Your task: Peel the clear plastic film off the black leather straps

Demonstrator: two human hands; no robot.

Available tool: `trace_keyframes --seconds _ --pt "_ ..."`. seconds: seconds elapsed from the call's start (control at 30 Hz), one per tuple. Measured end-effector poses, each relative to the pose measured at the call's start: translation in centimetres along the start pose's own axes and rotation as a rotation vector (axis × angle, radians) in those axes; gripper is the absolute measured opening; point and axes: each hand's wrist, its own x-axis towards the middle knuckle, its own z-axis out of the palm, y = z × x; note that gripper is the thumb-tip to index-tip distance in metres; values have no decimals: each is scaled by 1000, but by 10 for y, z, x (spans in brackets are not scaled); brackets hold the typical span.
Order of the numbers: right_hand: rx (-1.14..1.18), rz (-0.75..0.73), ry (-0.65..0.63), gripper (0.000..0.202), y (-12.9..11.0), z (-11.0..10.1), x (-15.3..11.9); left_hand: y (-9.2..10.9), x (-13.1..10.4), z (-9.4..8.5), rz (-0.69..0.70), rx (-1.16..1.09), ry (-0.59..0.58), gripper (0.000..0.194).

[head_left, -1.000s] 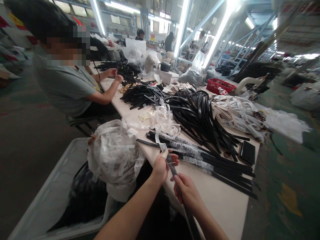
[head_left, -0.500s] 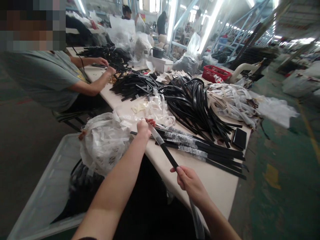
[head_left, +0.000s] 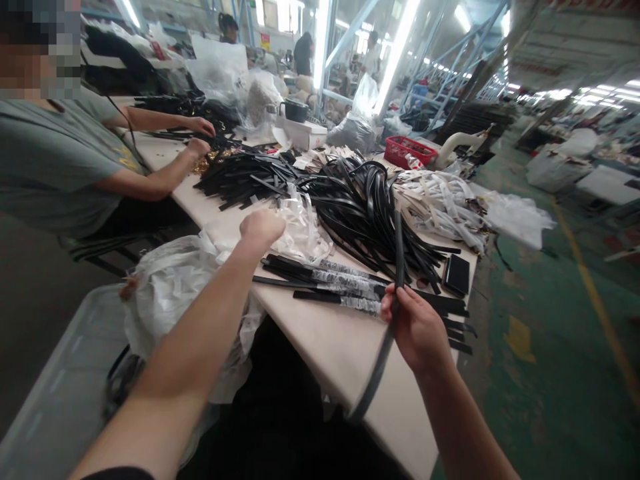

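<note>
Right hand (head_left: 415, 327) first, going by the head view: thumb and fingers are pinched around a black strap (head_left: 381, 360), held up over the near part of the pale, smooth tabletop (head_left: 310, 333). It's a long, flat, narrow piece, kind of leathery, with a dull grey sheen on the lower stretch. Long axis runs mostly away from the person: the upper end points up and away in front of the big glossy pile, while the lower part curves back toward the near edge of the table and a bit left. Left hand (head_left: 263, 230) is off at the left side, fingers curled under, right up against a loose heap of crinkly white film strips (head_left: 300, 227). Its fingertips are hidden, so honestly can't tell if it's pinching anything. Between the hands lie flat black straps with wrinkled clear wrap (head_left: 345, 283) round their middles, roughly side by side and crosswise to the person. Behind those is the tangled pile of shiny, bendy black straps (head_left: 350, 213), with shorter, straighter black strips (head_left: 245, 177) to its left. Flat black rectangular thing (head_left: 457, 275) sits near the table's right edge, and a baggy, creased white plastic bag (head_left: 170, 280) bulges by the left forearm.
</note>
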Motion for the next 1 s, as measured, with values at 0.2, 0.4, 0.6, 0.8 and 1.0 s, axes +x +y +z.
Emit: trace_keyframes --seconds 0.2,0.4,0.6,0.8,1.0 --pt "7 -34 38 20 22 24 50 -35 -146 64 229 -65 -820 37" --pt "-118 -21 -2 19 6 16 64 -53 -182 84 13 -385 -1147 48" --pt "-157 -194 153 21 -32 -29 64 -58 -168 57 -99 -195 -1474 52" --pt "-49 -345 371 18 -59 -87 52 -55 -154 56 -91 100 -1639 47" --pt "-34 -392 607 14 -59 -160 22 -34 -140 43 80 447 -1543 35"
